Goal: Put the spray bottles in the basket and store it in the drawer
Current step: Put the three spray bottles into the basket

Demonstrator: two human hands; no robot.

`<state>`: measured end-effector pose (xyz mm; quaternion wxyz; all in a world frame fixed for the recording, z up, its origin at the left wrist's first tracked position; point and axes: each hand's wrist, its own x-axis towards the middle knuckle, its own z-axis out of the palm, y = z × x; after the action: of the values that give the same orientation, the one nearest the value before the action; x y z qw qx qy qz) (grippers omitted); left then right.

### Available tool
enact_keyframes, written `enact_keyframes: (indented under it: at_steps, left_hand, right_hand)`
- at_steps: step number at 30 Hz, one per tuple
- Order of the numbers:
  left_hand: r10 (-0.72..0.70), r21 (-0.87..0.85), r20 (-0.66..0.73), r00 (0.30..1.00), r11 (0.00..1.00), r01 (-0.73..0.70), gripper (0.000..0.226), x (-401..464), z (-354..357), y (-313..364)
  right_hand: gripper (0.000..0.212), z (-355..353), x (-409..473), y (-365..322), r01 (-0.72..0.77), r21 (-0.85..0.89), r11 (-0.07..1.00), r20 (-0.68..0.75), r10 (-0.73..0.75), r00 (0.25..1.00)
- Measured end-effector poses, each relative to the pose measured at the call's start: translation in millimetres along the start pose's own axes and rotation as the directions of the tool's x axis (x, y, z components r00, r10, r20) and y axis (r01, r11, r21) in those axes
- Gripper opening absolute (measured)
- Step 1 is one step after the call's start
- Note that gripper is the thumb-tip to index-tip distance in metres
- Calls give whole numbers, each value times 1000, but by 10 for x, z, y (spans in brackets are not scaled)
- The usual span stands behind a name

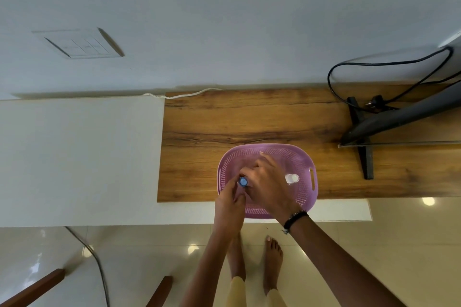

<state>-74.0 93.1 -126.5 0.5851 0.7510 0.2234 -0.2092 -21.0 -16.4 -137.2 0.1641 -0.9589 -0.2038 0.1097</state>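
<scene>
Down inside the basket, the fingers of the left hand (230, 203) are curled round a blue-capped spray bottle (243, 181), pinching it just below the cap, so that only the blue top shows between the knuckles. The right hand (268, 182) lies over the same bottle from the other side; its thumb and near fingers seem to touch the bottle, though how firmly they grip cannot be told, while its forefinger sticks out loose toward the far wall of the basket. Both hands hang over the left half of the purple basket (305, 197), a perforated oval tub with slot handles at either end. In its right half stands a second, clear spray bottle (291, 178), upright and apart from both hands. A dark beaded bracelet (294, 218) circles the right wrist. The basket rests on a wooden countertop (249, 117), its near edge overhanging the front. Farther right on the wood stands a black monitor stand (365, 157), with a black cable (331, 77) looping up the wall
</scene>
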Motion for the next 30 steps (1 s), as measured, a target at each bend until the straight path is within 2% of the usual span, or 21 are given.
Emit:
enact_keyframes:
  at_steps: [10, 13, 16, 18, 20, 22, 24, 30]
  left_hand:
    - [39, 10, 6, 999, 999, -39, 34, 0, 18, -49]
    - [64, 43, -3, 998, 997, -64, 38, 2, 0, -60]
    - [117, 106, -17, 993, 988, -114, 45, 2, -39, -83]
    - [209, 169, -26, 978, 965, -202, 52, 5, -61, -96]
    - [319, 255, -39, 947, 919, -299, 57, 13, -81, -74]
    - [411, 330, -40, 911, 866, -376, 57, 59, -84, -68]
    - [436, 377, -24, 900, 837, -396, 53, 109, -79, -81]
    - [462, 499, 33, 886, 761, -415, 38, 181, -22, -39]
  right_hand:
    - [22, 127, -40, 80, -1, -6, 1000, -30, 1, 1000]
    - [40, 48, -62, 93, 22, 33, 999, -29, -21, 999]
    - [59, -147, -167, 183, -15, 202, 979, -56, 27, 998]
    - [57, -339, -319, 317, -104, 389, 915, -94, 152, 984]
    - [51, -486, -509, 498, -189, 467, 864, -134, 280, 951]
    - [51, -535, -663, 635, -269, 445, 855, -95, 343, 934]
    - [51, -459, -715, 708, -304, 388, 870, -24, 340, 940]
    - [32, -275, -625, 689, -260, 214, 942, -19, 270, 963]
